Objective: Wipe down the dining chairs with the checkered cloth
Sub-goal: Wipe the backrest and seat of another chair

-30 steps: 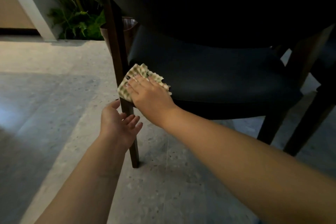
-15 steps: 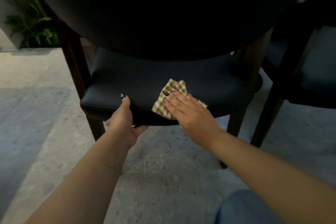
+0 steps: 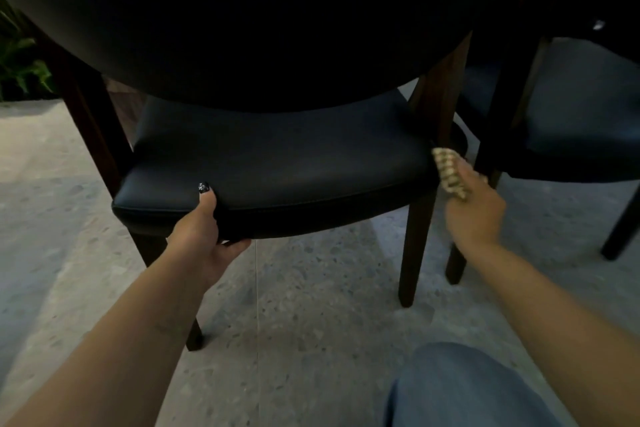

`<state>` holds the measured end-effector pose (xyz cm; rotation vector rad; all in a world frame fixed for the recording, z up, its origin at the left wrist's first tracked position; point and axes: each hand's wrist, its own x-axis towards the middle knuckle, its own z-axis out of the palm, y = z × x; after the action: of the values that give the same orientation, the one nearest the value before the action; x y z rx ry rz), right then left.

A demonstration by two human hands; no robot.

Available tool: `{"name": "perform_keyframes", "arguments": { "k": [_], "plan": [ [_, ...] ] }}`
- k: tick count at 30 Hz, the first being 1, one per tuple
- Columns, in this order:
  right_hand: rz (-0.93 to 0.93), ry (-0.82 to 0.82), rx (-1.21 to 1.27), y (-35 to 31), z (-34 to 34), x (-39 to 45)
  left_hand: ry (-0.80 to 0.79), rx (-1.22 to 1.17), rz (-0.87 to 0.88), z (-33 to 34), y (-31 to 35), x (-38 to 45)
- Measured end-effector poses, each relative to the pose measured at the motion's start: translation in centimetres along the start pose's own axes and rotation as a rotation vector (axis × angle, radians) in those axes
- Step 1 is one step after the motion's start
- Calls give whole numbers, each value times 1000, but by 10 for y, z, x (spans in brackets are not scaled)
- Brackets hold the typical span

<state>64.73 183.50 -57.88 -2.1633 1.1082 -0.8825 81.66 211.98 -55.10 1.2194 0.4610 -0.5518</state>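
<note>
A dark dining chair [image 3: 277, 156] with a black padded seat and brown wooden legs fills the middle of the view, its curved backrest looming above. My left hand [image 3: 204, 236] grips the seat's near edge, thumb on top and fingers underneath. My right hand [image 3: 474, 208] holds the green-and-cream checkered cloth [image 3: 448, 172] against the seat's right edge, beside the right rear post. Most of the cloth is hidden under that hand.
A second dark chair [image 3: 571, 121] stands close on the right, its legs near my right hand. Speckled grey floor tiles [image 3: 311, 305] lie below. Green plants [image 3: 20, 69] show at the far left. My knee in blue jeans [image 3: 460, 388] is at the bottom right.
My right hand has slid the cloth from the seat's left corner across to its right edge. My left hand came up and took hold of the seat's near edge. The view shifted left.
</note>
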Motion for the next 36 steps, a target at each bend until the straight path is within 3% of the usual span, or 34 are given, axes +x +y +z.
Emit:
{"name": "perform_keyframes", "arguments": {
  "k": [2, 3, 5, 9, 12, 19, 22, 26, 31, 36],
  "plan": [
    [505, 54, 309, -19, 11, -1, 19, 7, -11, 0, 0, 3],
    [625, 47, 443, -32, 21, -5, 27, 11, -17, 0, 0, 4],
    [736, 22, 598, -57, 44, -16, 37, 44, -33, -1, -1, 8],
    [982, -30, 660, -92, 80, -52, 67, 124, -52, -5, 0, 13],
    [1031, -159, 765, -111, 98, -87, 91, 227, -44, -9, 2, 15],
    [994, -468, 820, -142, 108, -131, 57, 400, 0, -12, 5, 17],
    [956, -610, 833, -148, 82, -138, 138, 398, 14, -9, 8, 8],
    [809, -751, 858, -156, 25, -134, 116, 255, 7, -4, 22, -16],
    [498, -804, 884, -176, -41, -109, 104, 129, 128, 6, 42, -66],
    [3, -695, 708, -202, -98, -88, 29, 341, 281, 13, 72, -133]
  ]
}}
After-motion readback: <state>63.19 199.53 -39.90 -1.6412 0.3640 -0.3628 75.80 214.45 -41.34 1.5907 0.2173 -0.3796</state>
